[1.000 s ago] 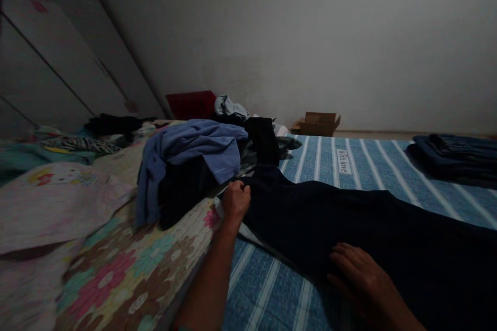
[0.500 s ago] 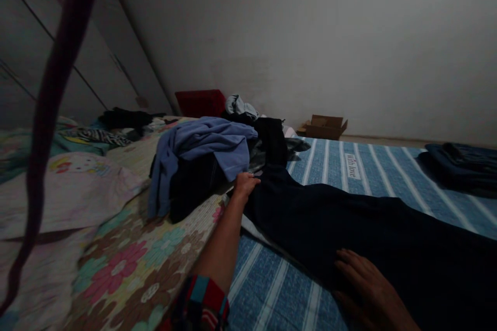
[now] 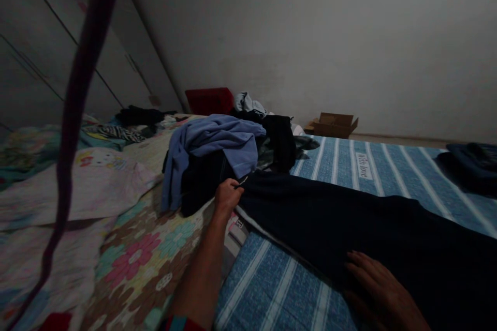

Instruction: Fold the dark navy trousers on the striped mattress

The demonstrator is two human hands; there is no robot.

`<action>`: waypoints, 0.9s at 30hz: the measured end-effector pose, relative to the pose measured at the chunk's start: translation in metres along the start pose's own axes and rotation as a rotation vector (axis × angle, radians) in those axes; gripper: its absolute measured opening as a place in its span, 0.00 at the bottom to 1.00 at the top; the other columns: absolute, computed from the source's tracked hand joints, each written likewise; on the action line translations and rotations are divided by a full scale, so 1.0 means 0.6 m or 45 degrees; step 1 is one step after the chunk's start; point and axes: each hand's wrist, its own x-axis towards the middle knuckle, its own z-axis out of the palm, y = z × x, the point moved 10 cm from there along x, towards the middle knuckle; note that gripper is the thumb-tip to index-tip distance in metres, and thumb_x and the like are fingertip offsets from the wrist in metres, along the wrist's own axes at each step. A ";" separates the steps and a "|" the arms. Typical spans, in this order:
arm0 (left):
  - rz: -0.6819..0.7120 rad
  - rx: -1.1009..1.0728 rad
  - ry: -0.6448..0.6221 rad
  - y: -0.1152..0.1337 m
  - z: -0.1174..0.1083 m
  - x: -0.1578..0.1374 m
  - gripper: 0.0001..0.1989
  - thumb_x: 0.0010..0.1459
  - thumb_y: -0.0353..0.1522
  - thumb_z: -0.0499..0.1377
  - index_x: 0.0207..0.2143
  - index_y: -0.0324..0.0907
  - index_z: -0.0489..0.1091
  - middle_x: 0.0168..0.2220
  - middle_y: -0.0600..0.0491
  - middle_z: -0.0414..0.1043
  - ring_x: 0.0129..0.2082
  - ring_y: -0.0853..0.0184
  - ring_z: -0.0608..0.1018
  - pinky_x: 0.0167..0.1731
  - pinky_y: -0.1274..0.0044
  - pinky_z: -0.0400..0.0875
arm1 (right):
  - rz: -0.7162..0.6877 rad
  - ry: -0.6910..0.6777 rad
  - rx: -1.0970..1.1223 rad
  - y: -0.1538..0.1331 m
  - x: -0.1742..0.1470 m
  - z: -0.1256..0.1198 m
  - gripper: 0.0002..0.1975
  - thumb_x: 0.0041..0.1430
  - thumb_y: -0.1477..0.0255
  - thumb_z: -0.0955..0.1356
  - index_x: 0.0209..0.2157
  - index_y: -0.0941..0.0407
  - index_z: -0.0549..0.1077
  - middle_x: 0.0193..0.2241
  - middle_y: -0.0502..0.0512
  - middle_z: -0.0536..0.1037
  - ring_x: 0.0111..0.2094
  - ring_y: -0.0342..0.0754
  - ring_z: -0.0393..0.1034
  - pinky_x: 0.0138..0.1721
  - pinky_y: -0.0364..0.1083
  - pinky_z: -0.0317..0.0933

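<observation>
A blue striped sheet (image 3: 267, 279) spreads below and to the right of the left fingers, and a flowered cover (image 3: 135, 258) lies to their left. The dark garment (image 3: 334, 217) is stretched out on the sheet, its long axis running from the left fingers rightward and slightly nearer, past the right fingers, until it leaves my view. The blue-violet garment (image 3: 209, 139) sits heaped just beyond the left fingers. Farther off, beyond and right of the right fingers, is a folded dark stack (image 3: 473, 165); straight past the garment stands a cardboard box (image 3: 334, 126).

The right hand (image 3: 382, 284) rests over the garment's near side, fingers close together and slightly curved; whether they grip cloth, I can't tell. The left hand (image 3: 227, 197) is at the garment's far-left end, fingers pinching its corner, so it is the nearer hand to that end, while the right is nearer the length trailing away. Smallest, a pale edge (image 3: 272, 235) shows between the two hands.
</observation>
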 end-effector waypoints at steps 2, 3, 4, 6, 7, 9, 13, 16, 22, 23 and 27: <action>0.000 -0.022 -0.013 0.004 0.000 0.007 0.07 0.46 0.29 0.60 0.31 0.42 0.71 0.26 0.57 0.74 0.28 0.69 0.76 0.27 0.81 0.66 | -0.027 0.035 -0.014 -0.004 -0.001 -0.004 0.15 0.59 0.63 0.65 0.44 0.55 0.74 0.46 0.59 0.76 0.45 0.53 0.73 0.41 0.48 0.71; -0.001 -0.029 -0.018 0.006 0.000 0.009 0.07 0.46 0.29 0.60 0.31 0.42 0.71 0.27 0.57 0.74 0.28 0.69 0.76 0.27 0.81 0.66 | -0.036 0.052 -0.022 -0.005 -0.001 -0.006 0.15 0.60 0.63 0.64 0.44 0.55 0.74 0.45 0.59 0.76 0.45 0.53 0.73 0.40 0.48 0.71; -0.005 -0.032 -0.024 0.006 0.000 0.011 0.08 0.45 0.29 0.60 0.32 0.41 0.72 0.27 0.56 0.74 0.28 0.69 0.76 0.26 0.81 0.66 | -0.044 0.063 -0.029 -0.006 -0.002 -0.007 0.14 0.61 0.63 0.64 0.44 0.56 0.73 0.45 0.59 0.77 0.45 0.52 0.73 0.40 0.47 0.71; -0.016 -0.030 -0.049 0.004 0.003 0.012 0.08 0.45 0.29 0.61 0.32 0.41 0.72 0.26 0.56 0.74 0.28 0.68 0.76 0.26 0.81 0.65 | -0.051 0.075 -0.040 -0.006 -0.005 -0.008 0.14 0.62 0.64 0.63 0.43 0.56 0.73 0.44 0.59 0.77 0.44 0.51 0.73 0.40 0.47 0.71; -0.020 -0.026 -0.066 0.002 0.006 0.012 0.08 0.45 0.29 0.61 0.32 0.41 0.72 0.26 0.56 0.75 0.28 0.68 0.76 0.26 0.81 0.65 | -0.052 0.086 -0.042 -0.006 -0.006 -0.009 0.13 0.62 0.65 0.62 0.42 0.56 0.73 0.43 0.59 0.77 0.44 0.51 0.73 0.40 0.46 0.71; -0.023 -0.017 -0.099 -0.002 0.013 0.011 0.07 0.44 0.30 0.62 0.31 0.41 0.73 0.26 0.55 0.75 0.28 0.68 0.76 0.26 0.80 0.65 | -0.062 0.093 -0.049 -0.008 -0.006 -0.009 0.12 0.62 0.67 0.62 0.43 0.56 0.73 0.43 0.59 0.77 0.43 0.50 0.73 0.40 0.46 0.70; -0.013 0.008 -0.136 -0.001 0.024 0.012 0.08 0.45 0.35 0.64 0.29 0.40 0.73 0.24 0.54 0.75 0.27 0.66 0.76 0.26 0.79 0.65 | -0.111 0.027 -0.089 -0.024 0.004 0.004 0.13 0.62 0.70 0.60 0.45 0.56 0.71 0.43 0.59 0.77 0.43 0.50 0.73 0.41 0.47 0.69; -0.003 0.030 -0.144 0.007 0.024 0.014 0.07 0.46 0.34 0.63 0.27 0.40 0.73 0.23 0.54 0.74 0.27 0.66 0.76 0.24 0.79 0.64 | -0.135 -0.007 -0.113 -0.041 0.021 0.013 0.14 0.61 0.75 0.60 0.45 0.57 0.71 0.43 0.59 0.77 0.43 0.51 0.73 0.42 0.48 0.68; -0.010 0.097 -0.098 0.008 0.002 0.010 0.06 0.47 0.33 0.61 0.29 0.41 0.72 0.27 0.54 0.75 0.28 0.68 0.76 0.24 0.80 0.62 | -0.140 0.148 -0.025 -0.055 0.051 -0.013 0.12 0.61 0.79 0.58 0.39 0.56 0.71 0.38 0.56 0.78 0.39 0.47 0.74 0.41 0.45 0.66; -0.018 0.117 -0.095 0.003 -0.001 0.008 0.06 0.47 0.33 0.61 0.29 0.40 0.72 0.28 0.53 0.75 0.28 0.68 0.76 0.24 0.80 0.62 | -0.137 0.172 0.002 -0.053 0.052 -0.017 0.12 0.62 0.78 0.58 0.40 0.57 0.71 0.37 0.56 0.78 0.39 0.46 0.74 0.41 0.44 0.66; -0.040 0.211 -0.154 -0.017 -0.001 -0.001 0.04 0.47 0.31 0.61 0.26 0.40 0.71 0.25 0.53 0.74 0.25 0.68 0.75 0.22 0.80 0.61 | -0.132 0.151 0.055 -0.051 0.052 -0.015 0.13 0.64 0.76 0.57 0.39 0.56 0.71 0.36 0.54 0.78 0.37 0.44 0.74 0.38 0.41 0.67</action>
